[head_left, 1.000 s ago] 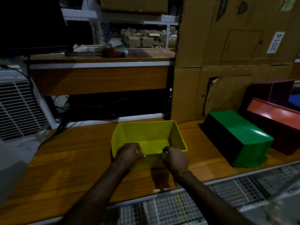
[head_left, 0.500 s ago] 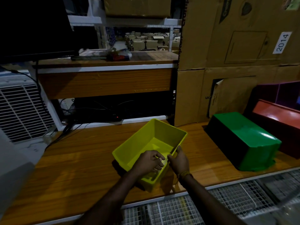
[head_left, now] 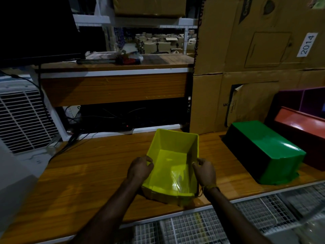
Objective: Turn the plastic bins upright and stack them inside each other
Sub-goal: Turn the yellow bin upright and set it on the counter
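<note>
Cardboard boxes (head_left: 255, 50) stand behind a wooden table (head_left: 88, 173).

This looks like a dim warehouse or stockroom. Large cardboard cartons (head_left: 260, 50), one bearing a label (head_left: 306, 44) reading 2014, stand stacked along the far edge of the wooden bench (head_left: 91, 173). Beyond a raised wooden shelf (head_left: 114, 85), metal racking (head_left: 149, 23) holds many more boxes. A white ventilation grille (head_left: 22, 120) stands at the bench's left end.

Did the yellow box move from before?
Yes. The yellow bin has turned: a second ago its long side lay along the wooden table's front edge, and now its short end faces that edge, held by both hands.
</note>
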Motion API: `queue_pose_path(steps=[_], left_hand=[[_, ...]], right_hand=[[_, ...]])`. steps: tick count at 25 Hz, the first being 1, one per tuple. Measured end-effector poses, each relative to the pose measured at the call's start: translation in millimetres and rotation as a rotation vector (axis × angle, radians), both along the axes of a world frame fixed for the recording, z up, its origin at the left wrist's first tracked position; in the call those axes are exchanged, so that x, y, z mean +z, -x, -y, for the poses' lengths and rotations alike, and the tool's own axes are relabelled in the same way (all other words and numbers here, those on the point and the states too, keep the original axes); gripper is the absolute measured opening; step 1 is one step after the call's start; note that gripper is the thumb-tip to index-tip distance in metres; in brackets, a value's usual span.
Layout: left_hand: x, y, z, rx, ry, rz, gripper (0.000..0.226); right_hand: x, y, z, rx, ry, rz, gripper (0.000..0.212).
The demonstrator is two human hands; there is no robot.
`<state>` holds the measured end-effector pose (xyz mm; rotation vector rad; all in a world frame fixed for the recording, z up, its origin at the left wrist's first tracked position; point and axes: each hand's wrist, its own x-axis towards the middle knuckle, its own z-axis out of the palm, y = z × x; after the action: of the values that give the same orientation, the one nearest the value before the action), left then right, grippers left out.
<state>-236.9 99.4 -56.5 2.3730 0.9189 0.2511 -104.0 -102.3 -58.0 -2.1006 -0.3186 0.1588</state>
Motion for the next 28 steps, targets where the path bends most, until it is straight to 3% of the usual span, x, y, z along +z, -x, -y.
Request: queue_pose_path(steps=[6,9,14,16,21,28], left_hand=[[34,-11,6,0.129,-0.050,0.142,0.024],[76,-17,4,0.180,-0.023,0.251,0.020],[111,-19,1,0.204,0.162,0.513,0.047],[113,-18,3,0.228,0.168,0.564,0.047],[107,-15,8,0.297,0.176,0.579,0.028],[60,-2,-4,0.276,0.195,0.352,0.025]], right_hand=[[20,-1,0,0.007,-0.097,-0.010,0.035],[50,-19,-4,-0.007,-0.247,-0.028,0.030],[96,-29,-11,0.006,-0.445,-0.020,0.028],[102,-29,-15,0.004,-0.485,-0.037,0.028],[92,-25,-17,0.052,-0.493,-0.094,0.022],[43,-16,-17,0.024,-0.339,-0.230,0.012]])
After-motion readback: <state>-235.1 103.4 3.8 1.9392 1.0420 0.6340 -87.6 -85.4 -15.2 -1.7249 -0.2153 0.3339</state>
